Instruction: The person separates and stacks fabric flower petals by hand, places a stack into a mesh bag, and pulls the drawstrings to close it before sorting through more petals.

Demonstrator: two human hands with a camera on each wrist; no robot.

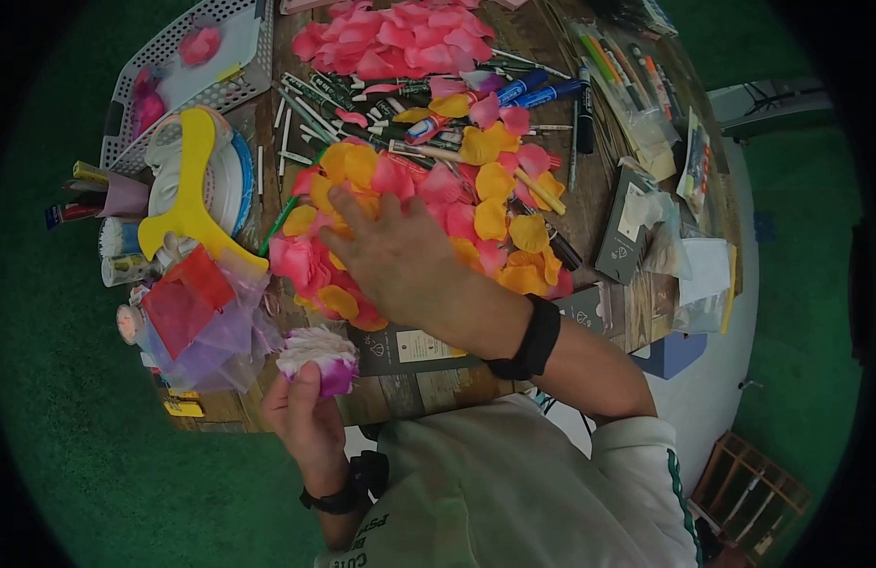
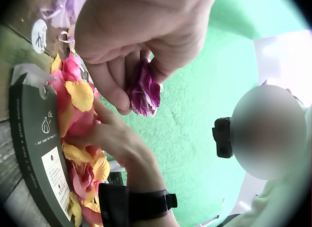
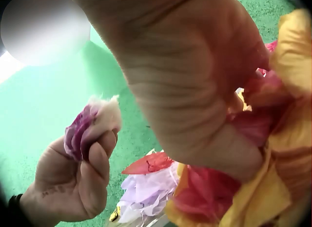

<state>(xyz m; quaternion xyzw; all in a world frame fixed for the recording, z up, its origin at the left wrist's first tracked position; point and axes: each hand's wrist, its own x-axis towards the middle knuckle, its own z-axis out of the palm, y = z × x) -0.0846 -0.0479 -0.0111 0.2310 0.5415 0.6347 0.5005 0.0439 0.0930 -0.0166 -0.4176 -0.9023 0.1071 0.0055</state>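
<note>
My left hand (image 1: 305, 417) pinches a bunch of purple and white petals (image 1: 326, 358) near the table's front edge, thumb on one side. Its purple side (image 2: 146, 93) faces the left wrist camera, and the white side shows in the right wrist view. My right hand (image 1: 400, 256) lies over a heap of pink and yellow petals (image 1: 490, 222), fingers spread. In the right wrist view its fingertips are hidden among the yellow petals (image 3: 248, 197) and pink ones.
Markers (image 1: 310, 109) lie scattered behind the heap, before a larger pink petal pile (image 1: 400, 43). A white basket (image 1: 244, 71), a yellow three-armed piece (image 1: 194, 180) and pouches (image 1: 187, 293) stand at left. Dark boxes (image 1: 620, 232) and bagged pens (image 1: 637, 95) lie at right.
</note>
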